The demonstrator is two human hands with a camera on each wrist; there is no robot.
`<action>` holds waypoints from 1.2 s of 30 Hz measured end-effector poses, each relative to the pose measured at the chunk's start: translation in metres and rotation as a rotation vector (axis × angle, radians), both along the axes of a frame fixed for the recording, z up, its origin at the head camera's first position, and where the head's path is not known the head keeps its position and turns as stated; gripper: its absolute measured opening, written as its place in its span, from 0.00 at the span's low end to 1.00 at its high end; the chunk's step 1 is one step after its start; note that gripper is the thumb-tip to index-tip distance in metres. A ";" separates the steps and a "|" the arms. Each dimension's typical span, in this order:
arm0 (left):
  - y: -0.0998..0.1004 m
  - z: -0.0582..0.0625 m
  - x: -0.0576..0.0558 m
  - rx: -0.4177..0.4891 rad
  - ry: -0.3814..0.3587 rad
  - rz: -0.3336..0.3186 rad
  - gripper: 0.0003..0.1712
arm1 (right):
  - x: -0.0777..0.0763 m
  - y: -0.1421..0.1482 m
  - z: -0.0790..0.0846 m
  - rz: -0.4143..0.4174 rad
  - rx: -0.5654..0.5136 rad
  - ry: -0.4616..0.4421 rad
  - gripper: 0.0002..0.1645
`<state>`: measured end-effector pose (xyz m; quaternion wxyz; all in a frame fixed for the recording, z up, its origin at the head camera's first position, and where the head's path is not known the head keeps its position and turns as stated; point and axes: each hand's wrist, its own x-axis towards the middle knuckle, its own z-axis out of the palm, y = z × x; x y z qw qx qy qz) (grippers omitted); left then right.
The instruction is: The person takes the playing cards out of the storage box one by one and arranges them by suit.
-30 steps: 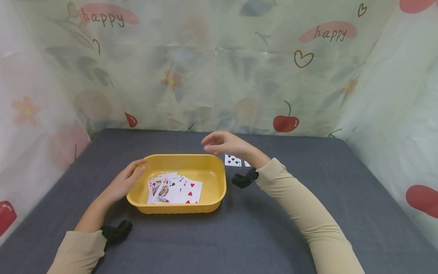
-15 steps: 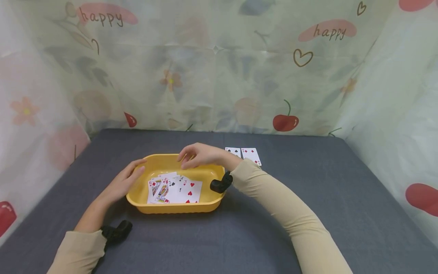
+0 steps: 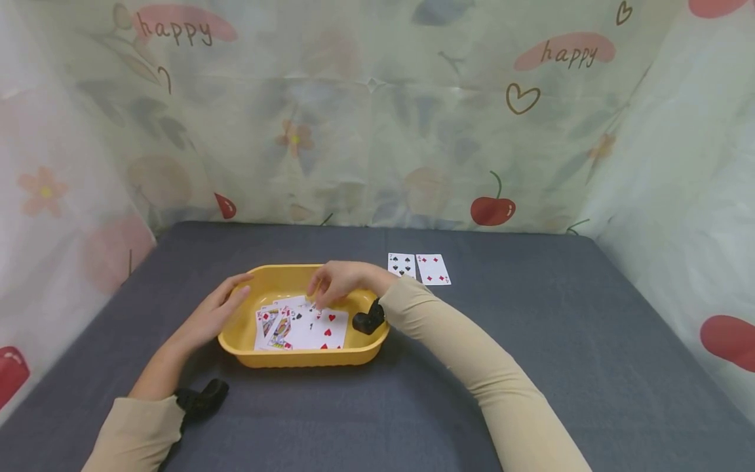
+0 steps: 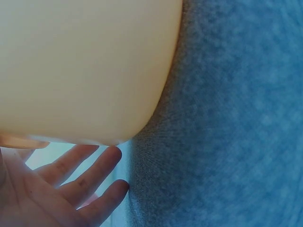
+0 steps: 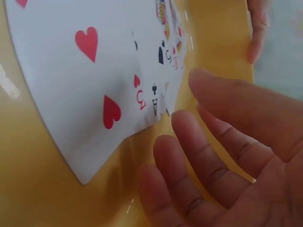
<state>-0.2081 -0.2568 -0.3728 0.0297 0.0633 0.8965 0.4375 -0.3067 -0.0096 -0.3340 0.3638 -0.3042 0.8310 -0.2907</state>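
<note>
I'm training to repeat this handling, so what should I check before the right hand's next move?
1. Tray upright on the table: ok.
2. Left hand at the tray's left end: ok.
3. Right hand over the tray, by its cards: ok.
4. Card held in the right hand's fingers: not ok, none held.
5. Cards in the tray separated: not ok, they overlap.
6. Spade card and diamond card face up outside the tray: ok.

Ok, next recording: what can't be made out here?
- Head view: faces of the lower cards in the yellow tray, overlapped by others.
- Head view: bottom of the loose spades card, behind the right arm.
- Left wrist view: tray's inside, behind its wall.
- Right wrist view: three of hearts' far end, cut by the picture's edge.
</note>
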 end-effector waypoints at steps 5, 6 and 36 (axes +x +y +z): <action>0.000 0.000 0.000 0.002 0.001 -0.001 0.33 | 0.000 -0.001 -0.007 0.035 0.040 0.047 0.21; 0.000 0.000 0.000 0.002 -0.001 -0.001 0.33 | 0.000 -0.001 -0.008 0.049 0.048 0.067 0.21; 0.001 0.002 0.001 -0.001 -0.022 0.006 0.33 | 0.002 0.002 -0.013 0.139 0.154 0.106 0.13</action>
